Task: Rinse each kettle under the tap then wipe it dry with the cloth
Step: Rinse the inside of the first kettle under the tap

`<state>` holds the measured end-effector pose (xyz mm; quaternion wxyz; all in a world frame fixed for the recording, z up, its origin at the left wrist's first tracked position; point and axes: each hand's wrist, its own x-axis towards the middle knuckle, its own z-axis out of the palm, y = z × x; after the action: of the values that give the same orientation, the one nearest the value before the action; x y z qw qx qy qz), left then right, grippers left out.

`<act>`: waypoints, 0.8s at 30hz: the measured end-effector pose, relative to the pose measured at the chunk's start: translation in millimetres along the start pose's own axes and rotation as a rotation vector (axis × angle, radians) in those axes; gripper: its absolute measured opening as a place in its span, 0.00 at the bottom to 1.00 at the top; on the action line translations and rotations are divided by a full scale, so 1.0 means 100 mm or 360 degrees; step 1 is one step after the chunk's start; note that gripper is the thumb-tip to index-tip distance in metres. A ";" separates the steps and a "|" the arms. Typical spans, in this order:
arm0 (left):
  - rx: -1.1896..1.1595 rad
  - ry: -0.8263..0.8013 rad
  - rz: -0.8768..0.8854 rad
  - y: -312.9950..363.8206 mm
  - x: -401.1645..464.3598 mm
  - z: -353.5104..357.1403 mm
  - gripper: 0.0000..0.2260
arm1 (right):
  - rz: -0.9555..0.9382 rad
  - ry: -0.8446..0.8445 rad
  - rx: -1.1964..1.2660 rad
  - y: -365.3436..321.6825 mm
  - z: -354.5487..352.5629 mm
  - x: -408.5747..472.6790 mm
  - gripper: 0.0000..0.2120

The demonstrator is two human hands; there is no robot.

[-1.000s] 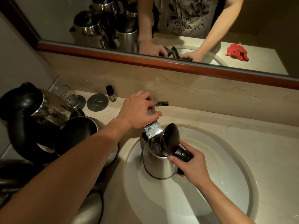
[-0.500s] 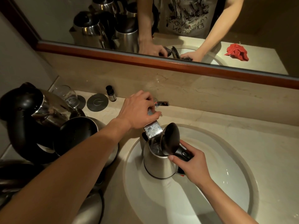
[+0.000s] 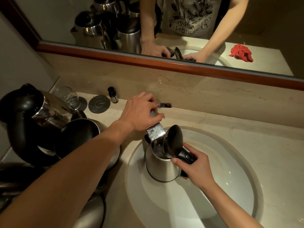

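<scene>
Gripping the open-lidded stainless-steel kettle's [image 3: 162, 168] black handle (in the white basin [image 3: 230, 186]), right hand [image 3: 194, 168]; left hand [image 3: 141, 111] fingers curl around the chrome tap [image 3: 155, 130].

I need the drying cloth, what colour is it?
Red. The cloth shows only in the head view's mirror reflection.

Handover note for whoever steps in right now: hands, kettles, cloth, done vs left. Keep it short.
Left hand: gripping the tap at its lever.
Right hand: gripping the handle of the open kettle, which stands upright in the sink with its lid up, mouth under the spout.
Other kettles are crowded on the counter to the left.
Red cloth: seen only in the mirror, lying on the counter on the side away from the kettles.
Done: this kettle is in place for rinsing; water seems to be inside it.
Left: finish the rinse, empty it, wipe it dry, then repeat for the rest.
</scene>
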<state>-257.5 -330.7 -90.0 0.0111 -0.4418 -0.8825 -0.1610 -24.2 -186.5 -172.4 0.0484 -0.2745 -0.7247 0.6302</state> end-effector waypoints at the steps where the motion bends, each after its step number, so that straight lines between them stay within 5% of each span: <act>1: 0.0005 0.0000 0.0001 0.00 0.00 0.00 0.18 | 0.0005 -0.0001 -0.0001 0.00 0.00 0.00 0.37; 24: 0.0001 0.0017 -0.0007 -0.01 0.00 0.01 0.18 | -0.0029 -0.0018 -0.0011 0.01 0.00 0.01 0.34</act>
<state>-257.8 -331.1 -91.4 0.0156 -0.4390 -0.8834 -0.1632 -24.3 -185.6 -174.0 0.0488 -0.2645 -0.7296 0.6288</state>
